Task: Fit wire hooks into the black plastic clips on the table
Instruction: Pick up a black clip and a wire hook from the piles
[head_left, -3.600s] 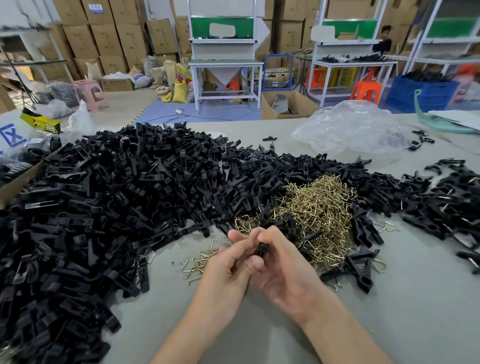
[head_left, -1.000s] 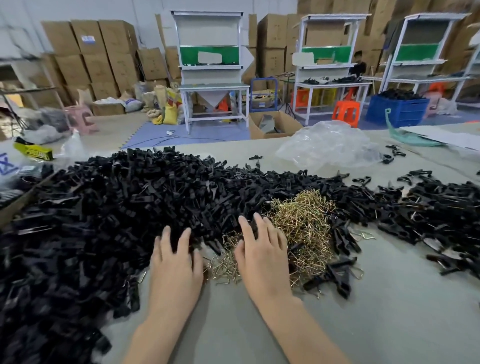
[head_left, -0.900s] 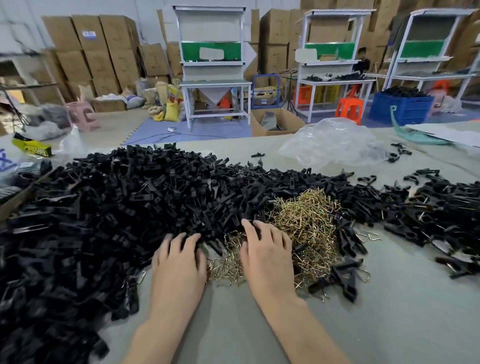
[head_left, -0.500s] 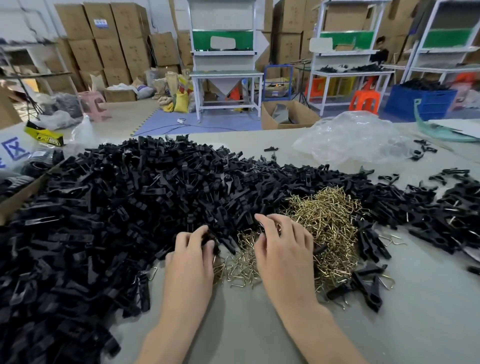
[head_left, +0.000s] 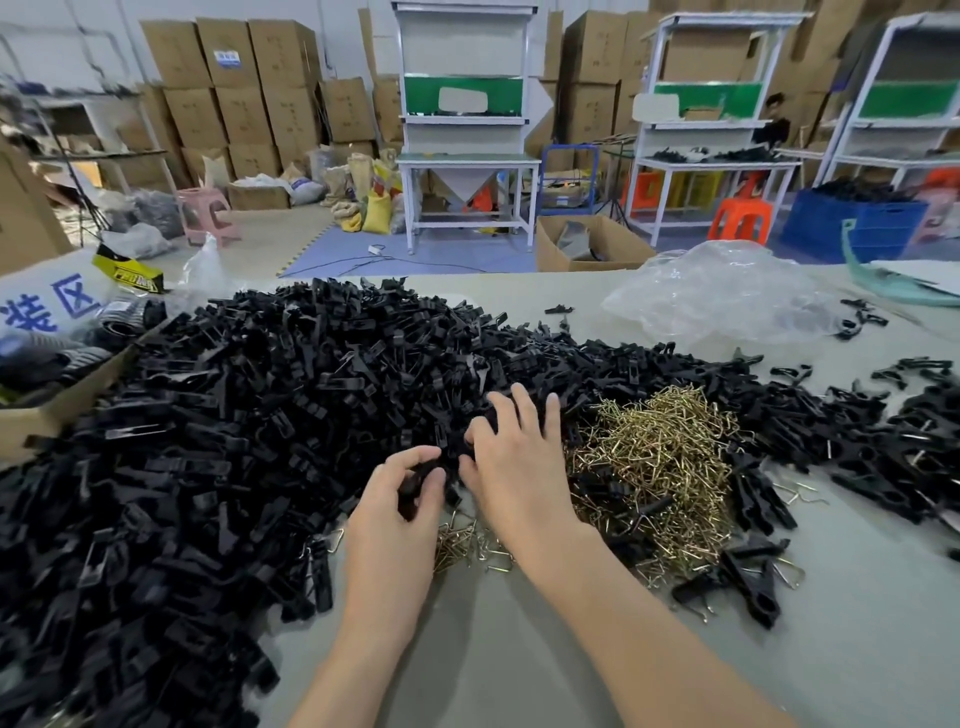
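Head view – stock on your desk (head_left: 519, 654), a matte grey-green surface.

- Black plastic clips (head_left: 234, 415): a broad, deep heap of slim, flat-sided moulded pieces with a dull sheen. It covers the left half of the desk and runs on behind your hands to the right edge.
- Wire hooks (head_left: 660, 457): a tangled mound of thin, bent, brass-coloured wire, right of your hands and ringed by clips. A thin scatter of loose hooks (head_left: 467, 543) lies under your wrists.
- Left hand (head_left: 395, 514): fingers and thumb curled round one black clip (head_left: 415, 486), held at the near edge of the heap.
- Right hand (head_left: 514, 457): the three outer fingers lie straight on the heap; index and thumb bend down into the clips beside the left hand – whether they pinch anything, you cannot tell.
- Clear plastic bag (head_left: 722, 296): crumpled, glossy, on the far right of the desk.
- Cardboard box (head_left: 57, 405): open-topped, at the left edge, holding dark ribbed items too blurred to name.
- Blue crate (head_left: 852, 223): on the floor beyond the desk, filled with black parts.
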